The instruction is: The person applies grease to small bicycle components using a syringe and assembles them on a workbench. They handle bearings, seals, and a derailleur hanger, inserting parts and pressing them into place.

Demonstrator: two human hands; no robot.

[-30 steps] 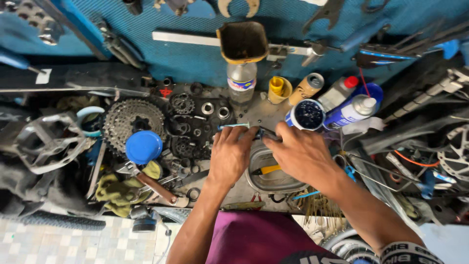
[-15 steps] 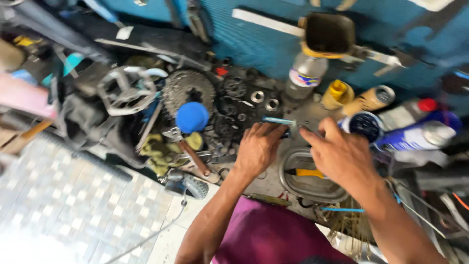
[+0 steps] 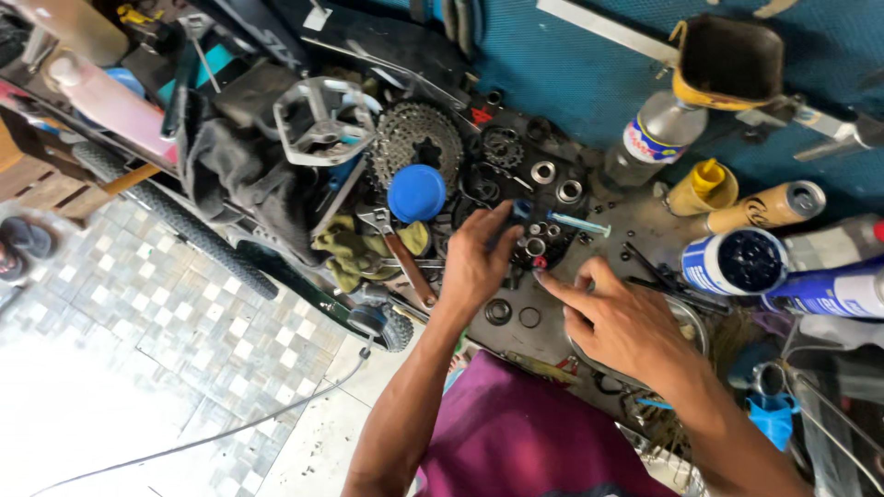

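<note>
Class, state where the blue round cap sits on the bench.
In the head view, the blue round cap lies left of centre, beside the toothed sprocket cluster, left of the left hand.

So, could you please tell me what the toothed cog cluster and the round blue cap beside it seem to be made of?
The toothed grey cog cluster looks like bare metal: dull grey sheen, thin cut teeth, dark grime. The round blue cap is probably plastic: a uniform, smooth, saturated colour with a soft highlight and no visible rust.

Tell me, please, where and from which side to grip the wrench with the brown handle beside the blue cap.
Probably grip the brown handle of the wrench near its lower end, coming from above. That end lies bare on the bench; the metal head sits crowded between the blue cap and the green rag. The left hand is nearest.
</note>
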